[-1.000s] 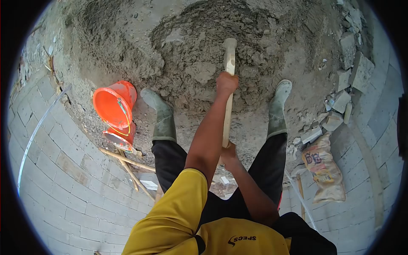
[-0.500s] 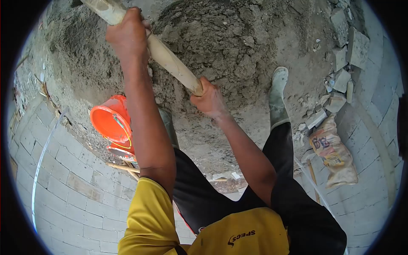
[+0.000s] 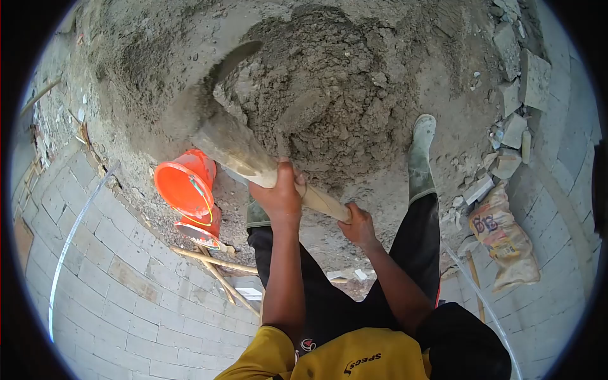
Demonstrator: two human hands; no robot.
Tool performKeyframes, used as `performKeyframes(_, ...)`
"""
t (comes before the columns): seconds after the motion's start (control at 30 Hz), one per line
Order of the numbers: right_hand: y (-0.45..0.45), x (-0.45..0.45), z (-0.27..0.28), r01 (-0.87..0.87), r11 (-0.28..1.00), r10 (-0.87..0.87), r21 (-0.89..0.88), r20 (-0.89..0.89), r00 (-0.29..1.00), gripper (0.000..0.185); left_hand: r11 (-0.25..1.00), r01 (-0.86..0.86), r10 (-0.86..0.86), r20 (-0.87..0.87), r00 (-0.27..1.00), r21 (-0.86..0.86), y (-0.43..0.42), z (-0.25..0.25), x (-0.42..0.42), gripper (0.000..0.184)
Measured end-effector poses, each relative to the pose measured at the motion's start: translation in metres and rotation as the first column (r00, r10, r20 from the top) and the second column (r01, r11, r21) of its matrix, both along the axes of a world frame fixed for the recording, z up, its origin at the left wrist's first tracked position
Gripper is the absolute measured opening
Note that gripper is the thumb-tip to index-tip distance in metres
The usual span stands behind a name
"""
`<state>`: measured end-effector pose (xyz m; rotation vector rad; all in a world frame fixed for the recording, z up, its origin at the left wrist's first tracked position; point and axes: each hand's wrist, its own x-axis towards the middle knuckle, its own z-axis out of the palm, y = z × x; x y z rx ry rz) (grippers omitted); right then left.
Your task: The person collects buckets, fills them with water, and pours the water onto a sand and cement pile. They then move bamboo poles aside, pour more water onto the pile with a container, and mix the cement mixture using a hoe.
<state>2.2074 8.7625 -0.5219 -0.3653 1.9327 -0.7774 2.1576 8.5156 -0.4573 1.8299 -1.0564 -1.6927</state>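
Gripping wooden handle (image 3: 324,204) with wrapped fingers of left hand (image 3: 278,195) and right hand (image 3: 360,228). Might clip orange bucket (image 3: 178,188) by swinging wide, or left rubber boot (image 3: 258,214) through slipping grip.

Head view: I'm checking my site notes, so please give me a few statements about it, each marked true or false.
1. The left hand and the right hand both grip the handle. True.
2. The larger bucket is blue. False: it is orange.
3. The sack lies to the right of the right boot. True.
4. The left hand grips the handle's near end. False: the right hand does.
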Motion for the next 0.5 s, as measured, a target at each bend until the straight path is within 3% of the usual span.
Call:
performKeyframes(0.13, -0.183, -0.072, -0.043, -0.101, 0.989, 0.107, -0.113, 0.055, 0.993, 0.035, 0.931, 0.019, -0.028, -0.021, 0.999, -0.364, -0.154, -0.005, -0.059, 0.009)
performKeyframes(0.2, -0.207, -0.081, -0.059, -0.132, 0.984, 0.138, -0.119, 0.044, 0.989, 0.037, 0.909, 0.100, -0.059, 0.113, 0.992, -0.404, -0.205, -0.059, -0.074, 0.014)
performKeyframes(0.23, -0.201, -0.081, -0.065, -0.117, 0.992, 0.121, -0.050, 0.099, 0.988, 0.037, 0.950, 0.100, -0.071, 0.105, 0.992, -0.296, -0.212, -0.106, -0.068, 0.015)
performKeyframes(0.3, -0.163, -0.070, -0.060, -0.110, 0.987, 0.084, 0.119, 0.204, 0.975, 0.036, 0.987, 0.128, -0.147, 0.234, 0.961, 0.095, -0.177, -0.200, -0.040, 0.017)
performKeyframes(0.37, -0.099, -0.052, -0.051, -0.183, 0.962, 0.148, 0.200, 0.181, 0.972, 0.035, 0.966, 0.058, -0.114, 0.215, 0.970, 0.250, -0.108, -0.212, -0.016, 0.019)
performKeyframes(0.4, -0.069, -0.041, -0.031, -0.188, 0.945, 0.130, 0.269, 0.219, 0.967, 0.036, 0.928, 0.075, -0.175, 0.249, 0.952, 0.365, -0.074, -0.212, 0.001, 0.020)
performKeyframes(0.43, -0.034, -0.027, -0.021, -0.169, 0.938, 0.107, 0.304, 0.209, 0.972, 0.035, 0.942, 0.043, -0.106, 0.174, 0.979, 0.332, -0.033, -0.200, 0.016, 0.012)
performKeyframes(0.5, 0.016, -0.019, -0.009, -0.250, 0.910, 0.194, 0.331, 0.193, 0.962, 0.033, 0.941, -0.034, -0.029, 0.181, 0.983, 0.336, 0.011, -0.161, 0.026, 0.013)
